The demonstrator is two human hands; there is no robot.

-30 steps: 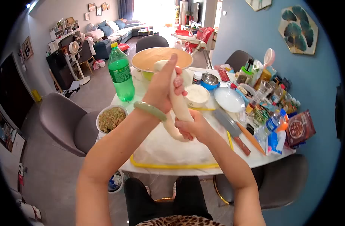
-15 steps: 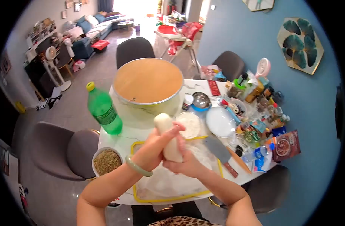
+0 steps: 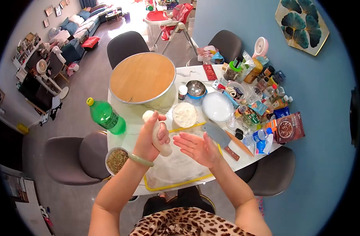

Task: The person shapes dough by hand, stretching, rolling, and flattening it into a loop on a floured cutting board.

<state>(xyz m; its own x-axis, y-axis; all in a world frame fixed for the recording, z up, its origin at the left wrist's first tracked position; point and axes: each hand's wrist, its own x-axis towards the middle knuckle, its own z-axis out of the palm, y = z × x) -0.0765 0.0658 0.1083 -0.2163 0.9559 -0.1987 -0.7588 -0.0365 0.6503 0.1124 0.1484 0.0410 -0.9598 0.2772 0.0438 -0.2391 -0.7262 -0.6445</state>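
A pale, smooth log of dough point(image 3: 162, 146) is gripped in my left hand point(image 3: 150, 135), its rounded ends sticking out above and below my fingers. My right hand point(image 3: 198, 149) is held flat beside it, fingers stretched out, palm toward the dough and apart from it. Both hands are over a flour-dusted mat with a yellow rim point(image 3: 180, 182). Just beyond them stands a bowl of white flour point(image 3: 185, 115). A cleaver point(image 3: 219, 135) with a wooden handle lies right of the mat, by my right hand.
A large round wooden-coloured lid point(image 3: 142, 78) covers a wide basin at the back left. Nearby stand a green bottle point(image 3: 106, 116) and a bowl of chopped filling point(image 3: 117, 160). A white plate point(image 3: 217, 107) and many jars and packets crowd the right side.
Both hands were on the dough log; my right hand has come off it and opened to the right. The dough now hangs lower and bends in my left hand. The view has shifted.
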